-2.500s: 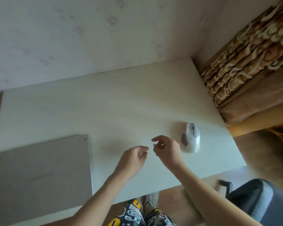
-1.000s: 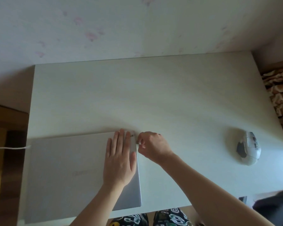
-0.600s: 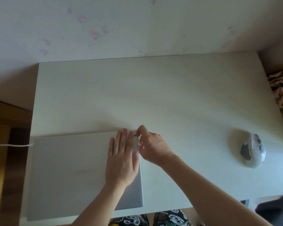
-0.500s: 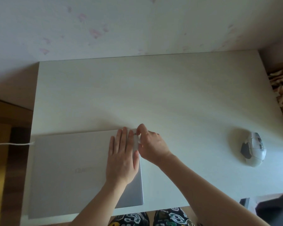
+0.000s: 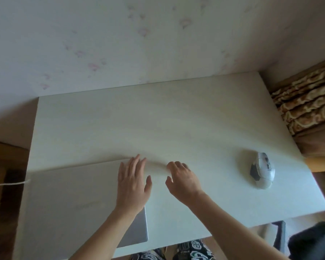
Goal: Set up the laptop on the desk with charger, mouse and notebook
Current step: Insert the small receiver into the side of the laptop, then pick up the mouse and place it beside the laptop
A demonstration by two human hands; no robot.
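Closed silver laptop [image 5: 73, 199] flat on pale wood-grain tabletop [image 5: 158, 119], near-left corner, thin white cable [image 5: 8, 184] at its left edge; left hand [image 5: 132, 186] flat on lid, fingers straight; right hand [image 5: 184, 181] beside it, fingers relaxed, empty; white-and-grey mouse [image 5: 262, 170] far right.

Desk [image 5: 176, 119]: pale, matt wood-grain top under my hands. Laptop [image 5: 68, 199]: smooth, matt silver metal lid. Mouse [image 5: 263, 170]: white and grey plastic. Curtain [image 5: 308, 102]: patterned cloth.
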